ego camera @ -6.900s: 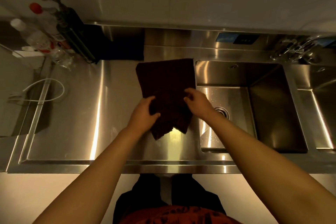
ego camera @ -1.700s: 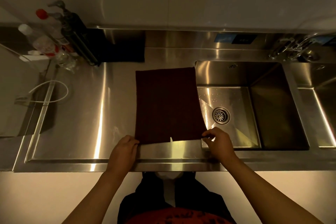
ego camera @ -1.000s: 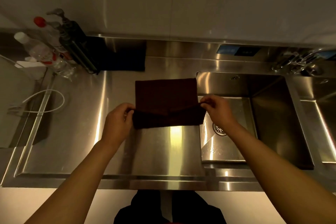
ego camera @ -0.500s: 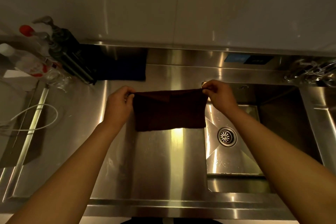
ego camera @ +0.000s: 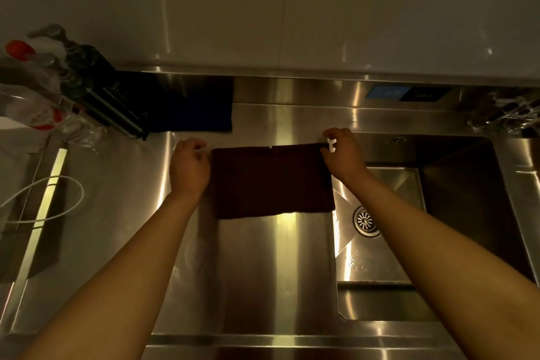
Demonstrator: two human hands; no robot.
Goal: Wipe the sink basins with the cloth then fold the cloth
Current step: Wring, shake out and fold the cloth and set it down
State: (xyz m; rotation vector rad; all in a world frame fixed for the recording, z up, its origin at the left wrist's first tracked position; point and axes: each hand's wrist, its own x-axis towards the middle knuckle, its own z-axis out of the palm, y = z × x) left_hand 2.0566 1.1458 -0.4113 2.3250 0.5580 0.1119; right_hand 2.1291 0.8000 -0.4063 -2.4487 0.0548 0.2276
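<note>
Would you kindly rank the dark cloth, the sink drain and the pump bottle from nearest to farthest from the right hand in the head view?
From the right hand:
1. Dark cloth, pinched at its corner.
2. Sink drain, in the basin below.
3. Pump bottle, far left.

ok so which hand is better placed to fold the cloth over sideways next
Probably the right hand: its grip already pinches the cloth at the far right corner beside the sink basin. The left hand sits at the left edge, its hold less clear.
</note>
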